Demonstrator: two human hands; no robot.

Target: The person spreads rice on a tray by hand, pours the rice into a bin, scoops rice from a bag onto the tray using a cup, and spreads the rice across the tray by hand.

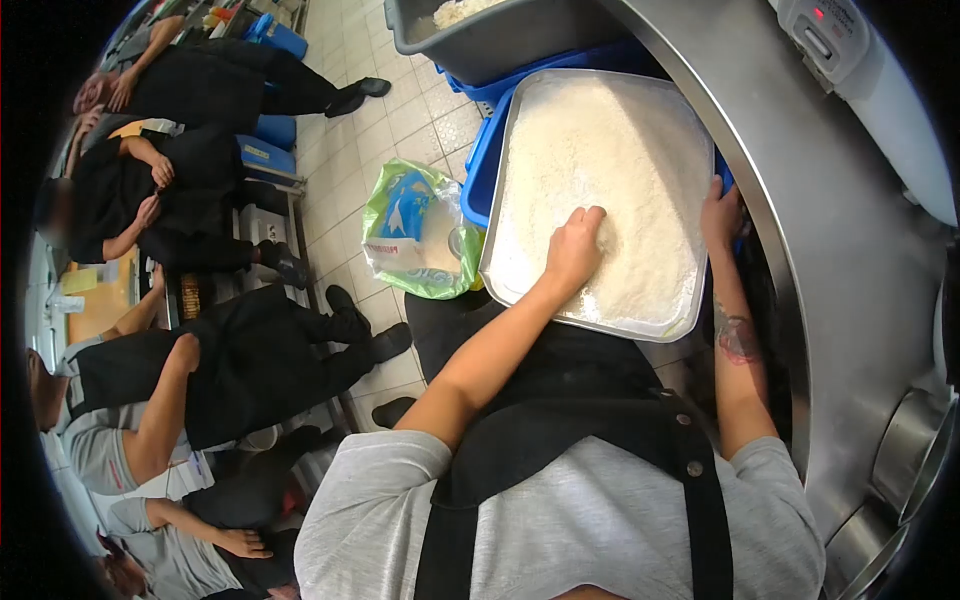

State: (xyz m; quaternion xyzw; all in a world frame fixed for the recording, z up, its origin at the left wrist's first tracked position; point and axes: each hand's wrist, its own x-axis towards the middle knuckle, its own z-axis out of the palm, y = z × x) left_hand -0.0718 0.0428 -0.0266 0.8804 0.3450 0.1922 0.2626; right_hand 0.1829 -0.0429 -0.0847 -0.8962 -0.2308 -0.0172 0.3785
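A metal tray holds a wide layer of pale, powdery crumbs, with bare metal showing in places. My left hand is over the middle of the layer, its fingers curled closed against the crumbs; what they hold, if anything, is hidden. At the tray's right edge, my right hand grips the rim, its fingers partly hidden on the outer side. The tray rests above a blue container, which shows along its left side.
A grey tub with pale contents stands beyond the tray. A green and white plastic bag sits on the tiled floor to the left. A steel counter curves along the right. Several people in dark aprons are at the left.
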